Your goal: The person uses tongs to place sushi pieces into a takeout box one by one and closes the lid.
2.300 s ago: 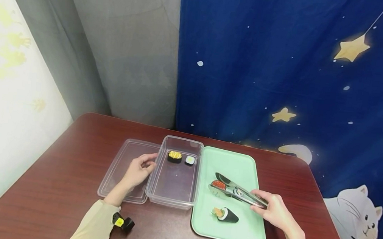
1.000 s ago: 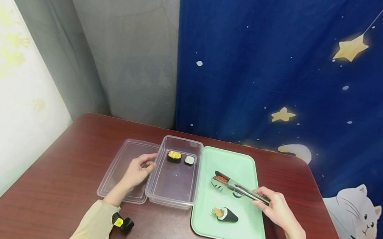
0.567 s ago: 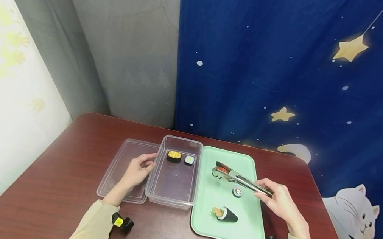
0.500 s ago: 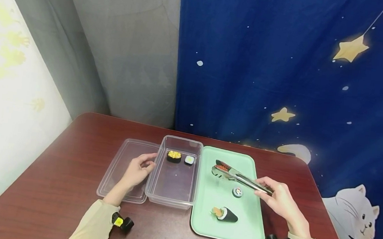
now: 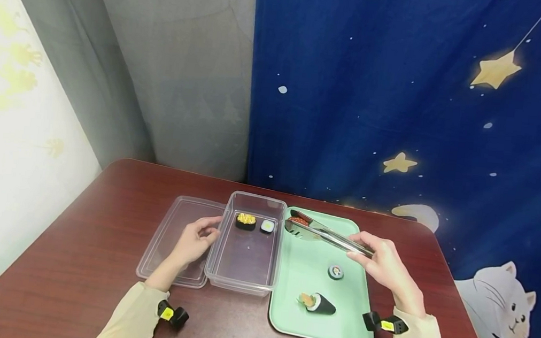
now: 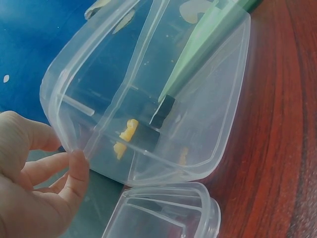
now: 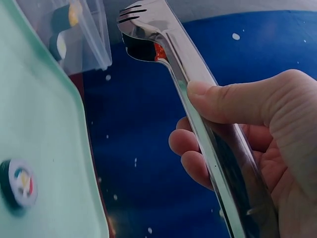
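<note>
My right hand [image 5: 383, 262] holds metal tongs [image 5: 332, 237] by their handle over the upper part of the green tray [image 5: 304, 279]. Between the tongs' tips sits a red roe sushi piece [image 5: 299, 221], partly hidden by the metal; a bit of its red shows in the right wrist view. With relaxed fingers, my left hand [image 5: 196, 240] touches the left side of a clear plastic container [image 5: 241, 287]. Inside that container lie a yellow-topped sushi piece [image 5: 246, 221] and a small white roll with a green centre [image 5: 267, 226].
On the tray are a round sushi roll [image 5: 335, 272] and a cone-shaped hand roll [image 5: 320, 303]. A clear lid [image 5: 173, 235] lies under my left hand, left of the container. A star-patterned blue curtain [image 5: 354, 90] hangs behind the brown table [image 5: 95, 239].
The tongs have closed on the red roe sushi and lifted it, moving up and left toward the container. The round roll is now uncovered. My left hand stays in place.
</note>
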{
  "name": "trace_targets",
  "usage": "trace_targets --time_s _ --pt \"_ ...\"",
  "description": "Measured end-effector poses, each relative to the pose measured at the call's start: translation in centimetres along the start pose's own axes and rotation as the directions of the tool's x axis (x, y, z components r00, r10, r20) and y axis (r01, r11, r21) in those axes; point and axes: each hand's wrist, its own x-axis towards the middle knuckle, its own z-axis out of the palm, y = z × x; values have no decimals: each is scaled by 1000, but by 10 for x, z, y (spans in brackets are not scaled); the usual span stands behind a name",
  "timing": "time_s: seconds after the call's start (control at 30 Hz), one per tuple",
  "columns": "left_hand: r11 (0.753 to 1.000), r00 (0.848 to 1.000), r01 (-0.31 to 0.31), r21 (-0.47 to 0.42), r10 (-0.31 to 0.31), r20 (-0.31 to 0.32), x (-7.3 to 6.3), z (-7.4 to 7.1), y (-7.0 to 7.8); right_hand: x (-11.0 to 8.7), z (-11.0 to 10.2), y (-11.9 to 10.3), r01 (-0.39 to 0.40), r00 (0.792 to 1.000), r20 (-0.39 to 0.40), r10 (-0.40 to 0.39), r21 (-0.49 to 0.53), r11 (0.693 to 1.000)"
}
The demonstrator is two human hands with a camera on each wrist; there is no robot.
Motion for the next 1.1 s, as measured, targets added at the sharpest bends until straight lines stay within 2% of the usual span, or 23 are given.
trace_targets --time_s 0.47,0.7,1.1 --pt "1000 1000 -21 -14 21 1 0 0 1 31 24 -16 89 995 43 -91 59 994" --pt "1000 1000 -9 -7 9 4 -1 0 1 43 39 -20 148 987 56 -152 78 986" --pt "1000 1000 -16 -3 16 -2 -1 0 1 57 70 -22 115 977 165 -132 104 988"
